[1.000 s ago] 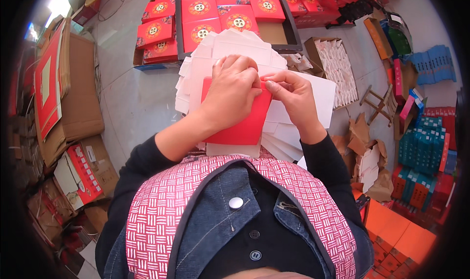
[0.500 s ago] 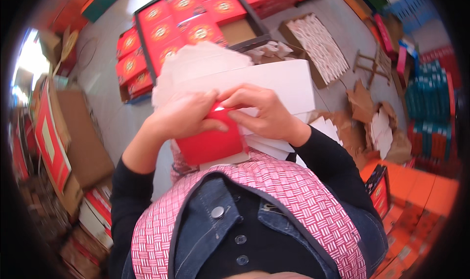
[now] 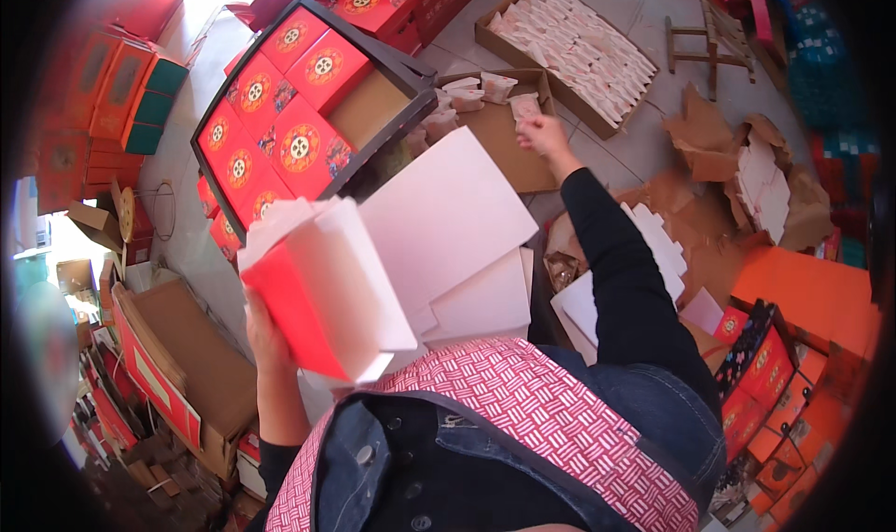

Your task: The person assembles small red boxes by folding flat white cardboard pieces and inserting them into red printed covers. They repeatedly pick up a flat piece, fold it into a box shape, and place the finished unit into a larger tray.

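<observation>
My left hand [image 3: 267,334] is wrapped round the left side of a small red carton [image 3: 297,301]. Its top gapes, showing a white inside and raised white flaps. Most of the left fingers are hidden by the carton. Out to the front right, my right hand [image 3: 547,140] pinches the near end of a small pinkish-white wrapped packet [image 3: 526,108]. That packet is above a shallow cardboard box [image 3: 504,159], where several similar packets stand along the far left. Flat white card sheets [image 3: 448,224] lie in front of me, beyond my checked pink apron.
A dark-edged tray of red patterned boxes [image 3: 299,147] sits front left. Behind the shallow box, a second cardboard box [image 3: 574,56] is packed with wrapped packets. Torn brown paper [image 3: 705,140] and a wooden stool [image 3: 711,42] are at right; orange boxes [image 3: 793,285] stand near right.
Both hands were together on the red carton. Now the left hand alone holds it, its white inside showing, while the right hand has moved out to the packet in the shallow box.
</observation>
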### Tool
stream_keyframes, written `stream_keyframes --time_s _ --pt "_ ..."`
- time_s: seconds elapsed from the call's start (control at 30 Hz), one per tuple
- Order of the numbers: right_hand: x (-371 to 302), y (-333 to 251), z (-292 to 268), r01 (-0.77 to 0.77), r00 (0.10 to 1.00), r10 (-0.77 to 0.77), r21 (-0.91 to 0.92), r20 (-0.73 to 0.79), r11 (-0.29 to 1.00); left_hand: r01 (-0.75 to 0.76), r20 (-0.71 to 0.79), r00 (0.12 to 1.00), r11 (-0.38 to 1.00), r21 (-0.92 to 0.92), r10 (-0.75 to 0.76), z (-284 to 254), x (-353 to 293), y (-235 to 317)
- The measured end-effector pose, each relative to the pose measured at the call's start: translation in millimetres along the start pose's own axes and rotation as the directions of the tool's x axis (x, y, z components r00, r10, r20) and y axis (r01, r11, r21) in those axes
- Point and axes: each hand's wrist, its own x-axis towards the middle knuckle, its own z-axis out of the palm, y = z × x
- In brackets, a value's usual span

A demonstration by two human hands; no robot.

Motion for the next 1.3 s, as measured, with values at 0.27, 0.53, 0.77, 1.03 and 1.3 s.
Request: stream_keyframes --time_s 0.27,0.53,0.77,1.03,1.3 --pt "80.4 63.6 117.3 0.618 0.744 -0.661 -0.479 0.098 0.624 0.045 -0.144 0.989 0.999 0.018 -0.042 -1.4 6.8 7.9" --pt "88.9 70.0 157.5 0.510 0.853 -0.367 -0.742 0.372 0.435 -0.007 -0.102 0.995 0.980 -0.200 -0.014 17.9 -11.3 11.5" --pt "73.5 117.4 84.0 0.523 0.836 -0.488 -0.632 0.250 0.572 -0.208 -0.109 0.969 0.969 0.131 0.223 29.6 5.4 9.0" --pt "11.3 -11.1 -44.4 0.560 0.785 -0.604 -0.257 -0.141 0.788 -0.380 -0.104 0.914 0.917 0.120 0.392 27.5 2.4 7.2" --pt "-293.6 -263.7 28.1 0.850 0.500 -0.818 0.021 0.283 0.527 -0.327 -0.163 0.945 0.858 -0.395 0.285 24.5 7.6 -21.1"
